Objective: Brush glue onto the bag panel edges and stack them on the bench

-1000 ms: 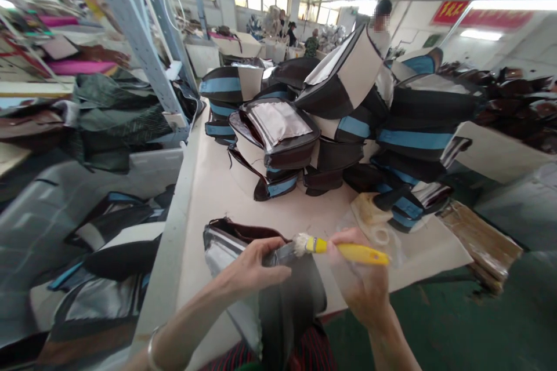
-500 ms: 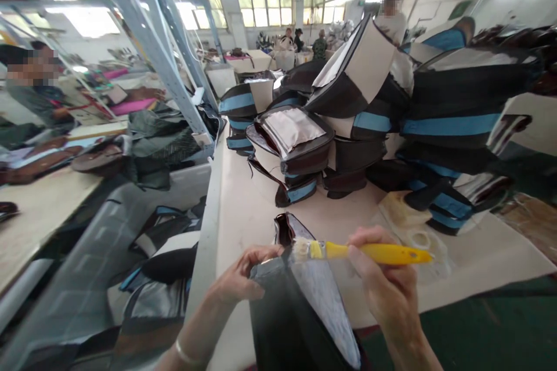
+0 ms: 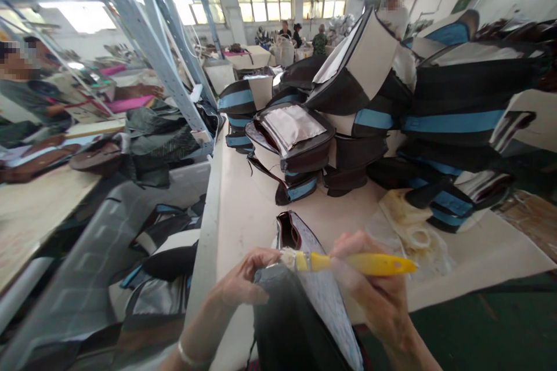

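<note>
The person's right hand (image 3: pixel 374 285) holds a yellow-handled paintbrush (image 3: pixel 369 264) in a closed grip, its pale bristles touching the upper edge of a black bag panel (image 3: pixel 300 319) with a silvery lining. The left hand (image 3: pixel 242 281) has its grip clamped on that same edge, the fingers (image 3: pixel 265 258) just beside the bristles. The panel sits tilted at the near edge of the bench (image 3: pixel 230 214), its lower part running down toward the person. A thin bangle (image 3: pixel 187 355) circles the left wrist. Farther along the bench rises a heap of black bags (image 3: pixel 296 139) with blue stripes, and on the bench's right side lies a stained plastic sheet (image 3: pixel 411 237). Left of the bench, a grey bin (image 3: pixel 91 243) holds more black bags.
</note>
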### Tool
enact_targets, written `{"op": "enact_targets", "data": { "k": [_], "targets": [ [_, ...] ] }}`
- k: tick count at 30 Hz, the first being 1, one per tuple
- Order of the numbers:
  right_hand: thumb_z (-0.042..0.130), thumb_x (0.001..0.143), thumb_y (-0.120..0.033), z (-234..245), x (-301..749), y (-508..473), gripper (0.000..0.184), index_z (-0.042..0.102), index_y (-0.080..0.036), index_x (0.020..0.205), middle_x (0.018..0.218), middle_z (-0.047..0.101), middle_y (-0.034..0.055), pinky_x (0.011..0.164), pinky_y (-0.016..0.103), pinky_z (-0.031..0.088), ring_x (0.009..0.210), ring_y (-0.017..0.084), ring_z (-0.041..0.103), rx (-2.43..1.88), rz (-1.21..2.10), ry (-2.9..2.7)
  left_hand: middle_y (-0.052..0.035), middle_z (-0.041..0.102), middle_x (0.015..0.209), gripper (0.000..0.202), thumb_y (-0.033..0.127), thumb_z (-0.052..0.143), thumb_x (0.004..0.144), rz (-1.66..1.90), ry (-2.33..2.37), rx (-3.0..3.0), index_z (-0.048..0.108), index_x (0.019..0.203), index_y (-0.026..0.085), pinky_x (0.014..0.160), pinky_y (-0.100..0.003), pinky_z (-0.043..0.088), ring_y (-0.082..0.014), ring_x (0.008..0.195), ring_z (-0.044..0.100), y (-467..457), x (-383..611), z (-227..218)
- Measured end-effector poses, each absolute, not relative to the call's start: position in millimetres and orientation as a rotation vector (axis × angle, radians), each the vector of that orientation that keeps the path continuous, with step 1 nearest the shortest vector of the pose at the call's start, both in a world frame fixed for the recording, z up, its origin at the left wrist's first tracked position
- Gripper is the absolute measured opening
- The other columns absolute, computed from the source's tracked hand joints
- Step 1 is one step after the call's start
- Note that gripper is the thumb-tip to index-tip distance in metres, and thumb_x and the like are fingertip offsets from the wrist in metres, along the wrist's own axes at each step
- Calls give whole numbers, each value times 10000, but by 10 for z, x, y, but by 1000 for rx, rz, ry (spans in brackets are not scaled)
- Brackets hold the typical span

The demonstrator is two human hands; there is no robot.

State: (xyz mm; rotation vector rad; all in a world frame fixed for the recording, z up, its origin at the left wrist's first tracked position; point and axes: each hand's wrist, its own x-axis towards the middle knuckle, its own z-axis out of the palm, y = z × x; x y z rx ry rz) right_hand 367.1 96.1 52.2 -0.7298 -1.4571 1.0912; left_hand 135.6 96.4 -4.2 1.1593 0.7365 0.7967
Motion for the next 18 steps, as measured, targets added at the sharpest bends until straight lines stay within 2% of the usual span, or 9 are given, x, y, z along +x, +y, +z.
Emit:
{"op": "enact_targets", "data": {
  "k": [6,13,18],
  "targets": [
    [564,892,-191,446,3710,988,95,577,-203,800,646,469,-35,455,230,313,517,107,418,-729,1157,-1275,-54,592,702,419,518,800,449,755,803,1177,600,581,174,754,-369,423,-248,758,544,969,1340,-43],
    [585,882,-257,435,3679,983,146,567,-205,747,640,465,-37,483,232,340,521,112,410,-874,1008,-1304,-54,599,746,346,427,812,495,789,725,1121,640,641,164,750,-337,408,-230,771,554,948,1354,-77],
    [620,863,-385,388,3628,960,248,578,-214,689,591,466,-32,461,236,355,483,116,418,-1038,958,-1273,-62,661,904,518,432,851,457,842,735,947,713,894,189,783,-342,443,-247,829,593,849,1369,-110]
  ]
}}
